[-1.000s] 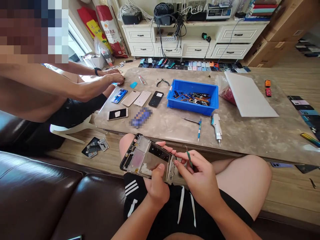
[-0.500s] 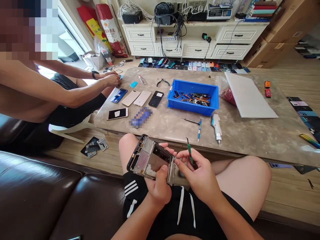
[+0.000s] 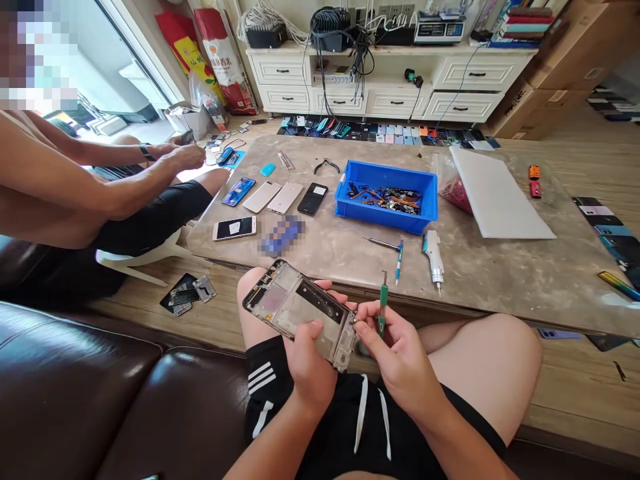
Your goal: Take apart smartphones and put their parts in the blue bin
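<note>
Phone frame (image 3: 295, 308), its metal inside bare, is clamped in the left hand (image 3: 307, 360) over the lap, angled so its right edge faces the right hand (image 3: 400, 353), whose fingers pinch a green-handled pick (image 3: 383, 310) just beside that edge, near the table (image 3: 320, 263).

Stone tabletop (image 3: 320, 270), centre of frame: five flat smartphones (image 3: 285, 197), one blue plastic parts tray (image 3: 386, 223), one pair of black-handled pliers (image 3: 326, 165), one blue-handled screwdriver (image 3: 399, 263), one white electric screwdriver (image 3: 433, 257). Lower centre, below the table edge: one grey metal phone frame (image 3: 310, 313).

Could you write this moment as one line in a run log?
left hand: holds metal phone frame | right hand: holds green-handled tool | nearby: blue parts bin
</note>
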Demonstrator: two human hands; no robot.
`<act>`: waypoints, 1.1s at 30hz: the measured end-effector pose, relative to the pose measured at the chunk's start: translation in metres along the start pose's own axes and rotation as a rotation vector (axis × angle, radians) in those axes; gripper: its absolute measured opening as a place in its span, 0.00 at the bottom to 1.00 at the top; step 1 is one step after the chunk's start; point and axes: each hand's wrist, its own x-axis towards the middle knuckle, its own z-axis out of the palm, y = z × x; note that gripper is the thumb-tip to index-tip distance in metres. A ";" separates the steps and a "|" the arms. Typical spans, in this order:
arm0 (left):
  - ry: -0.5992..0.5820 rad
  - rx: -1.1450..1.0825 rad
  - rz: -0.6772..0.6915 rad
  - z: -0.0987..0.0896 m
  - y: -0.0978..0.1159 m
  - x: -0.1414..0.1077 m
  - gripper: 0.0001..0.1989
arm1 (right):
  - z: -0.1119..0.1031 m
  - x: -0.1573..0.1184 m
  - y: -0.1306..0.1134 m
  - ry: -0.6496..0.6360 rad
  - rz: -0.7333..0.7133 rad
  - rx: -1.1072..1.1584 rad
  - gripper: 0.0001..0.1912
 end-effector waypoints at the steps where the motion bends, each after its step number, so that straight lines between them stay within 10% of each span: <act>1: -0.011 -0.011 -0.009 -0.001 0.000 0.000 0.21 | 0.000 -0.001 0.001 -0.004 0.004 0.012 0.09; 33: -0.077 -0.315 -0.154 0.021 0.013 -0.005 0.17 | 0.018 -0.011 0.008 0.323 -0.287 0.232 0.07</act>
